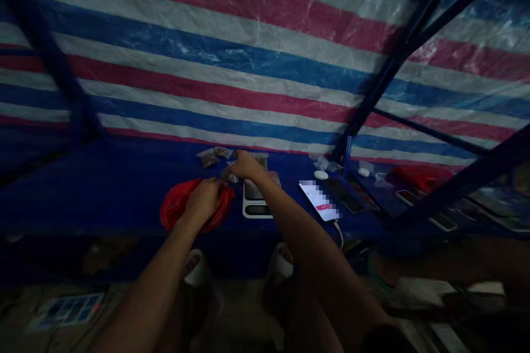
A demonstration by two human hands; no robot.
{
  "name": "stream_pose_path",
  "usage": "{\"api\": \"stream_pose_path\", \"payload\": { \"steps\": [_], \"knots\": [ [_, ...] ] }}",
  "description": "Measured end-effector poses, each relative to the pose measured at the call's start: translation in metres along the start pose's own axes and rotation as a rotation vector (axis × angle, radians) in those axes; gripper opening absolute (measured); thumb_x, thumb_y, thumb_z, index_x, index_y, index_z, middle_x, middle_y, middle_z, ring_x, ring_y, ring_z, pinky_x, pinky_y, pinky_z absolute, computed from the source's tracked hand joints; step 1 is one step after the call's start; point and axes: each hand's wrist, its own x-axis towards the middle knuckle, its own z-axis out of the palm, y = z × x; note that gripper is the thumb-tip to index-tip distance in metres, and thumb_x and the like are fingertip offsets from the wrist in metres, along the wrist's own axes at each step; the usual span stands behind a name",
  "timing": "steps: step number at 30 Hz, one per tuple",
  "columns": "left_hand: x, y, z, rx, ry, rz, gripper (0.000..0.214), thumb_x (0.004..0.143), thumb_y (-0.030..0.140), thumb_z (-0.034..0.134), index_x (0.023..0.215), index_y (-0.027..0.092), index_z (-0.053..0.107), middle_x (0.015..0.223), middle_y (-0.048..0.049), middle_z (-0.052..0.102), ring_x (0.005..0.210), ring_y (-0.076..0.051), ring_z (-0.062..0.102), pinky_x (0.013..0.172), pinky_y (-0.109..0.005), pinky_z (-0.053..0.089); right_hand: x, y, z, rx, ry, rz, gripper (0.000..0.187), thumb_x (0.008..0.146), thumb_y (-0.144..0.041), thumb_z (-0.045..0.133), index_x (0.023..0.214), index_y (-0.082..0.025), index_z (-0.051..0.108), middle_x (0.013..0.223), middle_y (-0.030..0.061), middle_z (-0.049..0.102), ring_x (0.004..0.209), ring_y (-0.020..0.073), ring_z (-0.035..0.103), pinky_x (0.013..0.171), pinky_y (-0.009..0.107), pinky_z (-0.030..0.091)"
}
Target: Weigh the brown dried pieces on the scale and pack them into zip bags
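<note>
My left hand [206, 198] is at the right part of an open red plastic bag [170, 210], with its fingers closed on the bag's rim. My right hand [247, 164] reaches over a white digital scale [247, 210] and pinches a small clear bag [230, 175] of brown bits. Just behind it, two similar small bags [209, 159] lie close together, and one more clear bag [262, 160] lies behind the scale. My right forearm hides part of the scale's plate and display.
On the right lie a lit phone [318, 202] with a white cable [339, 234], a dark phone [346, 196] and a white oval case [321, 175]. Blue metal posts [368, 96] frame the blue bench [124, 187]. A striped tarp [232, 66] hangs behind.
</note>
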Motion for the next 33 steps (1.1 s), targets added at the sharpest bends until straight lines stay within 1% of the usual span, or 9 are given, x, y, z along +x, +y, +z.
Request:
{"api": "stream_pose_path", "payload": {
  "steps": [4,7,10,14,19,21,24,28,33],
  "knots": [
    [0.008,0.006,0.007,-0.021,0.033,-0.023,0.039,0.100,0.010,0.049,0.122,0.018,0.081,0.126,-0.0134,0.080,0.115,-0.028,0.075,0.101,-0.035,0.056,-0.012,0.004,-0.007,0.016,0.052,0.018,0.041,0.087,-0.022,0.084,0.126,-0.010,0.078,0.118,0.0156,0.083,0.110,0.0280,0.079,0.096,0.034,0.059],
    [0.021,0.013,0.009,-0.052,0.083,-0.019,0.036,0.103,0.017,0.049,0.116,0.018,0.083,0.119,-0.0152,0.082,0.111,-0.032,0.076,0.097,-0.040,0.058,-0.023,0.009,-0.010,0.173,0.226,0.030,0.035,0.090,-0.025,0.081,0.122,-0.012,0.078,0.100,0.0095,0.084,0.093,0.0230,0.080,0.086,0.031,0.060],
    [0.034,0.018,0.005,-0.052,0.144,0.023,0.035,0.104,0.020,0.050,0.114,0.017,0.083,0.122,-0.0158,0.081,0.120,-0.035,0.072,0.107,-0.045,0.055,-0.033,0.017,-0.008,0.383,0.407,0.026,0.029,0.089,-0.022,0.080,0.116,-0.014,0.077,0.092,0.0059,0.082,0.086,0.0214,0.079,0.080,0.030,0.060],
    [0.031,0.017,-0.007,-0.131,0.368,0.050,0.033,0.095,0.011,0.053,0.108,0.015,0.083,0.129,-0.0154,0.078,0.129,-0.034,0.067,0.119,-0.047,0.049,-0.046,0.025,-0.006,0.625,0.513,0.001,0.027,0.091,-0.019,0.075,0.117,-0.014,0.074,0.101,0.0101,0.081,0.091,0.0219,0.079,0.083,0.033,0.061],
    [0.001,0.025,-0.034,-0.381,0.669,-0.016,0.023,0.092,0.017,0.057,0.103,0.021,0.076,0.114,-0.0091,0.077,0.113,-0.028,0.072,0.107,-0.043,0.056,-0.060,0.015,-0.002,0.927,0.442,-0.055,0.030,0.089,-0.025,0.077,0.117,-0.017,0.070,0.098,0.0070,0.080,0.090,0.0207,0.078,0.083,0.033,0.062],
    [-0.008,0.032,-0.042,-0.523,0.626,-0.011,0.016,0.096,0.028,0.059,0.099,0.023,0.073,0.102,-0.0059,0.078,0.096,-0.024,0.074,0.092,-0.037,0.059,-0.066,0.008,0.003,1.012,0.380,-0.060,0.032,0.085,-0.028,0.082,0.113,-0.019,0.071,0.097,0.0056,0.080,0.088,0.0199,0.078,0.082,0.033,0.062],
    [-0.013,0.035,-0.045,-0.772,0.439,-0.020,0.021,0.096,0.044,0.064,0.093,0.024,0.070,0.087,-0.0026,0.077,0.080,-0.021,0.073,0.077,-0.032,0.057,-0.072,-0.002,0.010,1.126,0.287,-0.066,0.042,0.075,-0.032,0.090,0.111,-0.020,0.072,0.094,0.0030,0.080,0.085,0.0184,0.077,0.080,0.031,0.062],
    [-0.014,0.024,-0.041,-0.926,0.290,-0.026,0.028,0.089,0.050,0.071,0.088,0.023,0.068,0.085,-0.0031,0.078,0.080,-0.021,0.074,0.077,-0.032,0.057,-0.075,-0.004,0.015,1.249,0.159,-0.020,0.049,0.064,-0.033,0.096,0.105,-0.019,0.073,0.088,0.0013,0.079,0.080,0.0170,0.076,0.078,0.030,0.061],
    [-0.017,0.013,-0.041,-0.889,0.213,-0.001,0.029,0.090,0.050,0.071,0.085,0.022,0.069,0.084,-0.0030,0.078,0.079,-0.021,0.075,0.078,-0.032,0.056,-0.072,0.004,0.017,1.180,0.031,-0.050,0.045,0.066,-0.035,0.096,0.103,-0.020,0.075,0.098,0.0062,0.083,0.092,0.0206,0.078,0.089,0.037,0.063]
  ]
}}
